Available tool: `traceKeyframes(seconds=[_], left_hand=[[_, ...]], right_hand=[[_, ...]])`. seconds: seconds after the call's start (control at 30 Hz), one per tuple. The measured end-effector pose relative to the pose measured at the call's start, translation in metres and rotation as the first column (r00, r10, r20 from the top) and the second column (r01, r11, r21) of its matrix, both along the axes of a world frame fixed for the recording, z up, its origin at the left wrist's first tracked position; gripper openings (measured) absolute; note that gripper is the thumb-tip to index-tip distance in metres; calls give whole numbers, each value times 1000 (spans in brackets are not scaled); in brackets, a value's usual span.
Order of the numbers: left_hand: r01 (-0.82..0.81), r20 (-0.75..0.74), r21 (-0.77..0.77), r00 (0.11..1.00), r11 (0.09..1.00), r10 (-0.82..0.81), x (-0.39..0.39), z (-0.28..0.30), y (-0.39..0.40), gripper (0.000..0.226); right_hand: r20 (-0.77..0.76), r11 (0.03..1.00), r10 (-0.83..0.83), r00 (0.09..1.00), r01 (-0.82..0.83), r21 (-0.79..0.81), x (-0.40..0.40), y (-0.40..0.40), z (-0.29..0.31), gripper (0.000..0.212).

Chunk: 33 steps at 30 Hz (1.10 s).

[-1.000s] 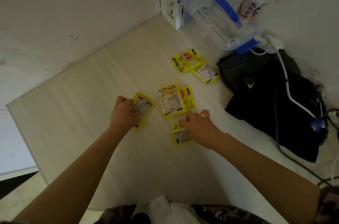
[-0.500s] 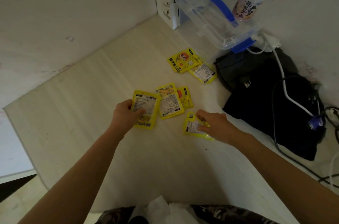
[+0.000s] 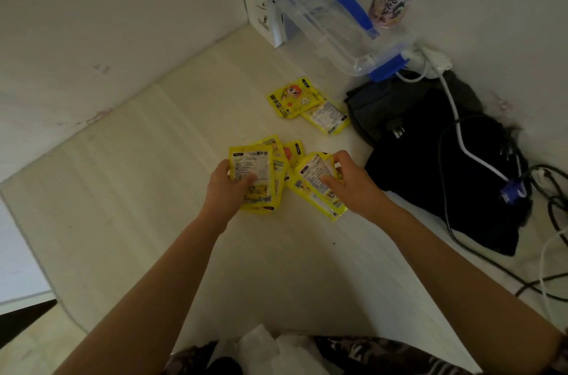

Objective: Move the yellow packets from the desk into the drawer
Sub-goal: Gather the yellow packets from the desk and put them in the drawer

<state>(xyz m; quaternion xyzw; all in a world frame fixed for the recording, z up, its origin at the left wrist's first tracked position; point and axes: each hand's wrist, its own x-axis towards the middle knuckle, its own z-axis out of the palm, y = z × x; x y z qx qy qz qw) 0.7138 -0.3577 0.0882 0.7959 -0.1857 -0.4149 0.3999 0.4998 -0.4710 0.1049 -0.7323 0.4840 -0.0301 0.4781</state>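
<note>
- Two hands each clasp a flat yellow foil packet: left grip (image 3: 222, 190) holds one (image 3: 253, 176), right grip (image 3: 353, 187) another (image 3: 316, 187).
- Four more yellow packets lie on the pale wooden bench (image 3: 138, 190): two (image 3: 287, 155) between the hands, two (image 3: 307, 104) nearer the wall.
- Open bench lies left.

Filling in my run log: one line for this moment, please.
left hand: holds yellow packet | right hand: holds second yellow packet | two packets on desk | drawer: unseen

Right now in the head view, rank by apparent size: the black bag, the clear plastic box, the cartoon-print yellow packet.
1. black bag
2. clear plastic box, though farther off, so unsure
3. cartoon-print yellow packet
</note>
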Motion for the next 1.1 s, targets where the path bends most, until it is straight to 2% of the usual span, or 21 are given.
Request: traceKeyframes(seconds=[0.27, 0.5, 0.6, 0.77, 1.1], left_hand=[[104, -16, 18, 994, 994, -104, -46, -1, 30, 20], [307, -13, 31, 952, 951, -306, -68, -9, 74, 20], [382, -20, 23, 924, 924, -382, -68, -12, 96, 21], [523, -4, 25, 852, 852, -523, -66, -9, 136, 21], [762, 37, -6, 648, 648, -761, -114, -4, 184, 20]], right_hand=[[-5, 965, -262, 965, 262, 28, -42, 54, 6, 20], [-102, 849, -525, 845, 528, 1, -68, 144, -11, 23], [-106, 768, -637, 763, 640, -8, -70, 188, -17, 25], [-72, 566, -821, 567, 824, 39, -68, 264, -13, 23], [-110, 293, -952, 287, 955, -43, -101, 384, -2, 23]])
